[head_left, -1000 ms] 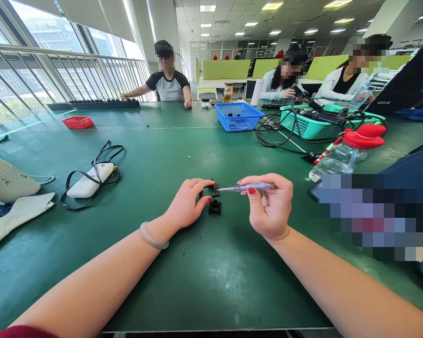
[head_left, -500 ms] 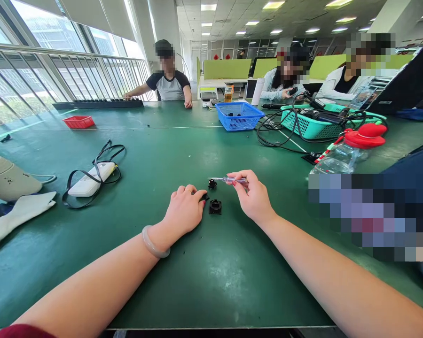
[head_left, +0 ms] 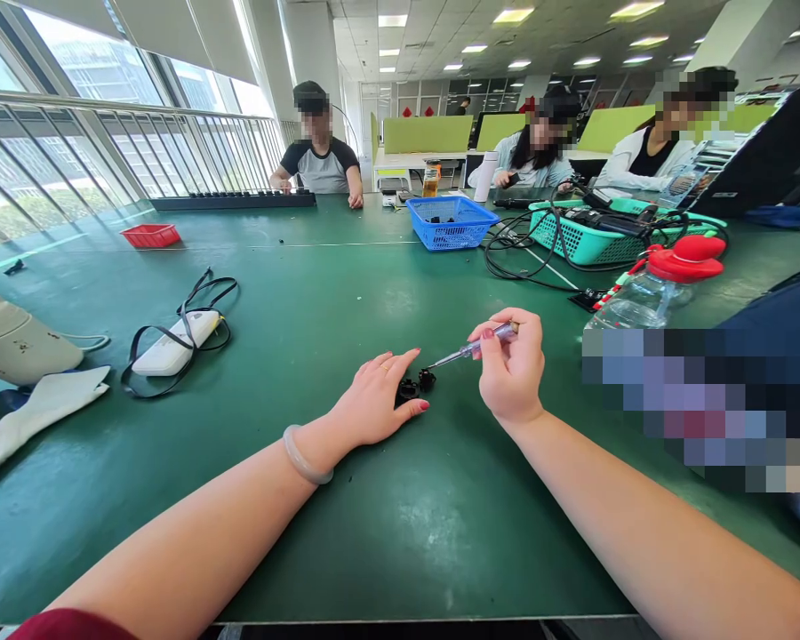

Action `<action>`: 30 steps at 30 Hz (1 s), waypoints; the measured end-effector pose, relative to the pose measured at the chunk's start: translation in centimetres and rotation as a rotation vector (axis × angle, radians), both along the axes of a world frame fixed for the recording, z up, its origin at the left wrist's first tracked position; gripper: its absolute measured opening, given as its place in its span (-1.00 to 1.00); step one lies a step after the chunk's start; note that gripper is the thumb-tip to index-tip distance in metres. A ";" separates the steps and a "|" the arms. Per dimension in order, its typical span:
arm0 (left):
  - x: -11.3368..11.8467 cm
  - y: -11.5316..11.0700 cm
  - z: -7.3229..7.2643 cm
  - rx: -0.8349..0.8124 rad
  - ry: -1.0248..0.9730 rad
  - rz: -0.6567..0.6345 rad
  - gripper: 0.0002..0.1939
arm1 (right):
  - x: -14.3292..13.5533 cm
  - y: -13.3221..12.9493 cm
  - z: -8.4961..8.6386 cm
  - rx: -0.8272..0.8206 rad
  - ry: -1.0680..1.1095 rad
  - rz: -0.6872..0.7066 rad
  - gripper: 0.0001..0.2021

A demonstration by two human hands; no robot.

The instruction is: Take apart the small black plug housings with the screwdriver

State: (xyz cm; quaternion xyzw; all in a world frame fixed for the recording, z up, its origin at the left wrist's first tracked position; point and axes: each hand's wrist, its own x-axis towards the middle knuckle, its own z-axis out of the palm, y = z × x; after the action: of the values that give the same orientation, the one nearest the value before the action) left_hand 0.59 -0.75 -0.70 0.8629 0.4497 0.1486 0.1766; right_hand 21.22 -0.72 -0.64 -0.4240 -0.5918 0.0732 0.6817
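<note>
My right hand (head_left: pixel 512 363) holds a screwdriver (head_left: pixel 472 348) with a clear purple handle, its tip pointing left and down. Just below the tip lies a small black part (head_left: pixel 428 380) on the green table. Next to it on the left is a black square piece (head_left: pixel 408 389), between the thumb and forefinger of my left hand (head_left: pixel 381 396). The left fingers are spread and lie low at the table; whether they touch the square piece is unclear. Anything under the left palm is hidden.
A blue basket (head_left: pixel 451 224) and a teal basket (head_left: pixel 600 242) with cables stand farther back. A red-lidded bottle (head_left: pixel 660 284) is at right, beside a blurred person. At left are a white device (head_left: pixel 177 345) with a black strap and a red tray (head_left: pixel 150 236). Several people sit beyond.
My left hand has moved right and spread around the square piece. My right hand has moved right with the screwdriver, now tilted. The small black part sits lower and farther right.
</note>
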 end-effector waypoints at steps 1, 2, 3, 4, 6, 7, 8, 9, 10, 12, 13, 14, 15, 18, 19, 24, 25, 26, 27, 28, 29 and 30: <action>0.0 0.1 -0.1 0.010 0.000 -0.014 -0.27 | 0.1 0.1 0.0 0.007 0.007 -0.011 -0.90; 0.1 0.2 -0.1 0.024 -0.001 -0.031 -0.34 | 0.2 0.2 -0.1 0.005 0.013 -0.019 -0.89; 0.2 0.3 -0.1 0.037 0.000 -0.048 -0.39 | 0.2 0.3 -0.1 -0.003 0.019 -0.023 -0.88; 0.2 0.3 -0.2 0.048 0.000 -0.064 -0.42 | 0.2 0.4 -0.2 -0.013 0.029 -0.025 -0.88; 0.4 0.4 -0.2 0.062 -0.002 -0.090 -0.42 | 0.2 0.5 -0.2 -0.029 0.062 -0.022 -0.87; 0.6 0.4 -0.2 0.065 -0.004 -0.102 -0.42 | 0.2 0.5 -0.2 -0.030 0.083 -0.021 -0.87; 0.7 0.3 -0.1 0.067 -0.008 -0.112 -0.44 | 0.2 0.5 -0.1 -0.028 0.104 -0.022 -0.87; 0.8 0.3 -0.1 0.069 -0.013 -0.120 -0.47 | 0.2 0.5 -0.1 -0.025 0.125 -0.024 -0.87; 0.9 0.3 -0.1 0.070 -0.020 -0.123 -0.52 | 0.3 0.5 0.0 -0.023 0.146 -0.022 -0.88; 1.0 0.2 0.0 0.066 -0.033 -0.119 -0.60 | 0.3 0.5 0.0 -0.028 0.192 0.002 -0.88; 1.0 0.1 0.1 0.064 -0.036 -0.109 -0.65 | 0.3 0.6 0.1 -0.033 0.217 0.024 -0.88; 1.0 0.0 0.1 0.062 -0.035 -0.098 -0.70 | 0.3 0.6 0.1 -0.037 0.240 0.050 -0.88; 1.0 -0.1 0.2 0.060 -0.033 -0.086 -0.75 | 0.3 0.6 0.0 -0.041 0.260 0.073 -0.88; 0.5 -0.9 0.4 0.057 -0.021 -0.045 -0.83 | 0.1 0.6 0.0 -0.056 0.285 0.110 -0.88; 0.2 -1.3 0.5 0.053 -0.018 -0.030 -0.85 | 0.1 0.6 0.0 -0.061 0.288 0.112 -0.87; -3.3 -3.6 0.8 0.023 -0.035 0.054 -0.94 | -0.1 0.4 0.0 -0.091 0.278 0.106 -0.85; -4.6 -3.9 0.9 0.030 -0.039 0.083 -0.94 | -0.1 0.4 0.0 -0.101 0.272 0.107 -0.85; -6.0 -4.2 0.8 0.040 -0.041 0.129 -0.92 | -0.2 0.4 0.0 -0.113 0.268 0.109 -0.85; -7.6 -4.4 0.8 0.051 -0.036 0.182 -0.90 | -0.2 0.4 -0.1 -0.123 0.266 0.112 -0.84; -9.3 -4.5 0.8 0.062 -0.021 0.244 -0.87 | -0.2 0.4 -0.1 -0.133 0.265 0.116 -0.84; -11.2 -4.5 0.8 0.072 0.001 0.313 -0.83 | -0.3 0.4 -0.1 -0.143 0.265 0.121 -0.84; -13.1 -4.5 0.8 0.088 0.029 0.394 -0.80 | -0.3 0.4 -0.1 -0.151 0.265 0.128 -0.84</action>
State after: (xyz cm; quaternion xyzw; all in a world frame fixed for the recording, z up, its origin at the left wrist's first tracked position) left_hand -12.51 -5.23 0.14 0.7672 0.6053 0.1872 0.0999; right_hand 20.90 -0.31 -0.76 -0.4224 -0.5154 0.2159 0.7137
